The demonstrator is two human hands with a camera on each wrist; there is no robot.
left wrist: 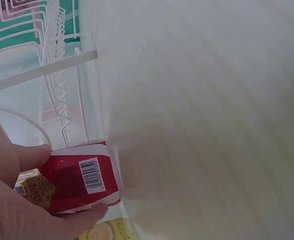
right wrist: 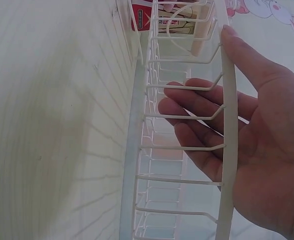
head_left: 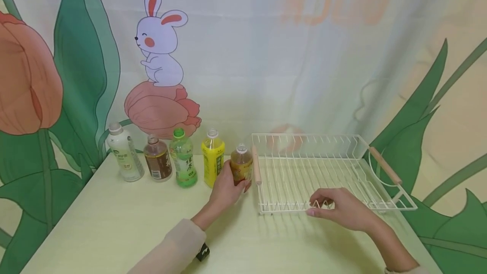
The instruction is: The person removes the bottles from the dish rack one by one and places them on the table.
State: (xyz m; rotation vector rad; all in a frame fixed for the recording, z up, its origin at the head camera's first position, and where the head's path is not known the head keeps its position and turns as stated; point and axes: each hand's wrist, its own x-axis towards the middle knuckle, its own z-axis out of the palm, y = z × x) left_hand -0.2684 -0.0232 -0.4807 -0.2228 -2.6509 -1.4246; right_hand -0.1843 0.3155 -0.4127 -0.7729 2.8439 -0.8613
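My left hand (head_left: 225,189) grips a small drink bottle (head_left: 242,164) with a clear cap, at the right end of a row of bottles. In the left wrist view, thumb and fingers lie on either side of its red-and-gold label (left wrist: 79,177), which bears a barcode. Beside it on the left stands a yellow-labelled bottle (head_left: 213,155). With my right hand (head_left: 342,208) I hold the front rim of a white wire rack (head_left: 304,168). In the right wrist view the thumb lies along the rim (right wrist: 229,130) and the fingers curl behind it.
Further left stand a green bottle (head_left: 184,157), a brown-labelled bottle (head_left: 157,160) and a white bottle (head_left: 123,153). The rack has wooden handles, one at the left (head_left: 256,166) and one at the right (head_left: 385,165). A small black object (head_left: 203,252) lies by the left sleeve. A printed curtain (head_left: 236,54) hangs behind the table.
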